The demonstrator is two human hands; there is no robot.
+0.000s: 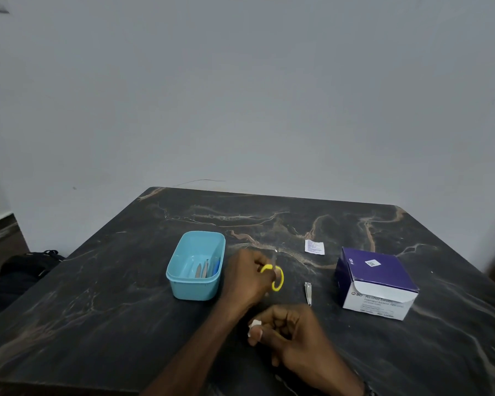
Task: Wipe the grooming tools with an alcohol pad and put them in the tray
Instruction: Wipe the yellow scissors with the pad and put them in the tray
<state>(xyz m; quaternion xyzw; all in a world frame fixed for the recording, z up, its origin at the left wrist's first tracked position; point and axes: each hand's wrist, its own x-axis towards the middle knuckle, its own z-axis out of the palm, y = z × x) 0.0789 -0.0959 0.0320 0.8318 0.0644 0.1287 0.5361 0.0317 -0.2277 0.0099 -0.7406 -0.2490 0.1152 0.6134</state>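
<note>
The light blue tray (195, 265) stands on the dark marbled surface (103, 281) just left of the left hand (247, 277); inside it lie a few slim metal tools (202, 269) and something blue (216, 267), lengthwise along the tray, too small to name one by one. The left hand's grip is curled round a pair of yellow-handled scissors (276, 277), fingers through the loops; the blades are blurred, but a pale tip shows beyond the hand, so the long axis runs away from the person toward the wall. The right hand (290, 334), nearer the person, pinches a white alcohol pad (253, 327) between thumb and curled fingers; most of the pad is hidden in that grip. Right of both hands a nail clipper (308, 293) lies flat, its long axis also pointing away from the person; farther right stands a purple and white box of swabs (376, 282), flap open, its contents hidden; beyond the clipper lies a small torn white wrapper (314, 247).
</note>
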